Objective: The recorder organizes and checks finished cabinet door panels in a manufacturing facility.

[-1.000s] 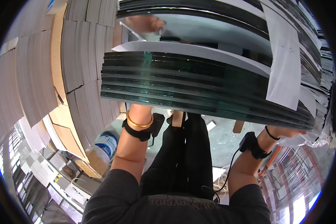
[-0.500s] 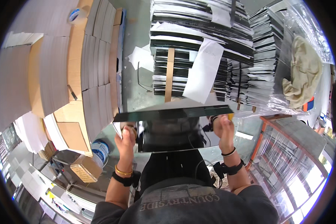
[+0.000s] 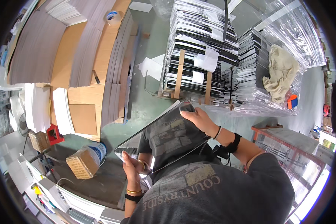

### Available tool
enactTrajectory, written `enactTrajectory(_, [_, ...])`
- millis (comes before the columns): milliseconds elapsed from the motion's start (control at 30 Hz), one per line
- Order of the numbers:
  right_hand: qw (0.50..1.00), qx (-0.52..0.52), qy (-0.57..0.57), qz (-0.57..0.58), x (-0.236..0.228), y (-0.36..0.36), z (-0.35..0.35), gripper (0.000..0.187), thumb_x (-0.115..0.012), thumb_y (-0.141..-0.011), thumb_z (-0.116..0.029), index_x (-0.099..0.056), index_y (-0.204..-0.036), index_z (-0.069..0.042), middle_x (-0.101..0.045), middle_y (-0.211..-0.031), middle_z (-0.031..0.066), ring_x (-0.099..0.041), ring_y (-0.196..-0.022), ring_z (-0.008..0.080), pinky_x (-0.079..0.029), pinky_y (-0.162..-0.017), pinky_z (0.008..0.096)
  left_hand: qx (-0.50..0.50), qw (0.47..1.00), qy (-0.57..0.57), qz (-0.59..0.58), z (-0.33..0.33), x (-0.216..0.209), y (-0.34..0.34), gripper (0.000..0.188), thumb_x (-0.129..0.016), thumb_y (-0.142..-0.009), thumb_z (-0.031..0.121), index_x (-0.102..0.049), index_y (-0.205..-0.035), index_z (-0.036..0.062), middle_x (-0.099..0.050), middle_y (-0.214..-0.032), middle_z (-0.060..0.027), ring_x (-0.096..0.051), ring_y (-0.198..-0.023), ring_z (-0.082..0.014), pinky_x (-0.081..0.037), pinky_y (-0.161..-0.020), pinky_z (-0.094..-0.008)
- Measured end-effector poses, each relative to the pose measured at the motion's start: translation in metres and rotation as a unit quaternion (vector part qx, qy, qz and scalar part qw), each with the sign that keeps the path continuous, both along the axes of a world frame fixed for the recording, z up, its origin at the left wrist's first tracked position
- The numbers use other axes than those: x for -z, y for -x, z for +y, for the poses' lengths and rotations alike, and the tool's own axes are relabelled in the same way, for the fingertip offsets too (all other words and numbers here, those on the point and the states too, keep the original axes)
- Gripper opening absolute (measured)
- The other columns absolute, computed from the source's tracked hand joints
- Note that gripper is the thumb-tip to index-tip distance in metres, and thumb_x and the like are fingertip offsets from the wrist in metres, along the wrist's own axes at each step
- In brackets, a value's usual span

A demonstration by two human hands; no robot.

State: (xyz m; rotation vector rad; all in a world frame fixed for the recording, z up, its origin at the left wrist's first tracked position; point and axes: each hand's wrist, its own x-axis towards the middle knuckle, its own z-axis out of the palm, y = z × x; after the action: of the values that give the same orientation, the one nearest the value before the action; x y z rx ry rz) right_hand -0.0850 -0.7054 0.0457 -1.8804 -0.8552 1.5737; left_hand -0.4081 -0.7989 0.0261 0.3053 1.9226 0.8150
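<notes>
A rectangular mirror is tilted across the front of my body, its glossy face reflecting my dark shirt. My left hand closes on its near left corner, thumb on the upper side. At the far right corner my right hand grips the mirror, its thumb flat on the face and the other fingers hidden behind. Each wrist carries a dark strap. Beyond the mirror stands a stack of dark sheets with white paper between them and wooden strips against its front.
Pallets of grey sheets and cardboard fill the left, with a tape roll and a black pen-like tool. Below are a carton and a blue-white bucket. At right are a beige cloth and a film-wrapped rack.
The mirror has turned from level and edge-on to slanting, its face now showing. My right hand has moved inward and up, my left hand lower and nearer. The view has swung left.
</notes>
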Motion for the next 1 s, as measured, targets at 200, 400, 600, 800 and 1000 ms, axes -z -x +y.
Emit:
enactTrajectory(200, [0.998,-0.055,-0.037,0.016,-0.023,0.082,-0.003,0.045,-0.063,-0.074,-0.042,-0.062,-0.082,0.002,-0.06,-0.073,0.0045,-0.054,-0.072,0.0131,-0.04,-0.066,0.027,-0.134,0.982,-0.052,-0.125,-0.04,-0.003,0.06,0.057,-0.048,-0.086,0.047,-0.05,-0.115,-0.002,-0.053,-0.102,0.0002,-0.046,-0.089,-0.0035,-0.038,-0.076,-0.0176])
enactTrajectory(400, [0.982,-0.138,-0.038,0.124,-0.041,0.21,-0.019,0.025,-0.062,-0.08,-0.03,-0.059,-0.088,-0.006,-0.05,-0.069,-0.0063,-0.042,-0.058,0.001,-0.032,-0.05,0.0177,-0.193,0.956,-0.082,-0.205,-0.097,-0.012,0.172,0.031,-0.047,-0.087,0.044,-0.055,-0.082,0.0143,-0.035,-0.06,0.0109,-0.026,-0.047,0.0001,-0.019,-0.041,-0.019])
enactTrajectory(600, [0.97,-0.218,0.049,0.099,-0.047,0.335,-0.019,0.019,-0.062,-0.08,-0.028,-0.051,-0.082,-0.013,-0.042,-0.062,-0.01,-0.034,-0.048,-0.0016,-0.021,-0.037,0.0161,-0.335,0.932,-0.083,-0.113,-0.168,-0.024,0.257,0.049,-0.049,-0.084,0.051,-0.059,-0.098,0.0049,-0.048,-0.076,0.0067,-0.04,-0.065,-0.0032,-0.03,-0.056,-0.0178])
enactTrajectory(800, [0.918,-0.378,0.046,0.112,-0.057,0.47,-0.015,0.029,-0.061,-0.08,-0.033,-0.044,-0.065,-0.014,-0.035,-0.05,-0.0071,-0.027,-0.037,0.0025,-0.018,-0.032,0.0194,-0.464,0.883,-0.05,-0.044,-0.215,-0.049,0.316,0.058,-0.049,-0.083,0.051,-0.056,-0.108,-0.001,-0.058,-0.099,-0.0018,-0.052,-0.088,-0.008,-0.038,-0.075,-0.0189])
enactTrajectory(1000, [0.882,-0.456,0.08,0.089,-0.068,0.581,-0.001,0.03,-0.064,-0.077,-0.033,-0.048,-0.075,-0.008,-0.036,-0.054,-0.0066,-0.028,-0.044,0.0017,-0.02,-0.039,0.0192,-0.571,0.807,-0.135,-0.063,-0.235,-0.032,0.377,0.055,-0.054,-0.08,0.052,-0.058,-0.102,0.0021,-0.057,-0.085,0.0016,-0.051,-0.075,-0.0031,-0.038,-0.064,-0.0155])
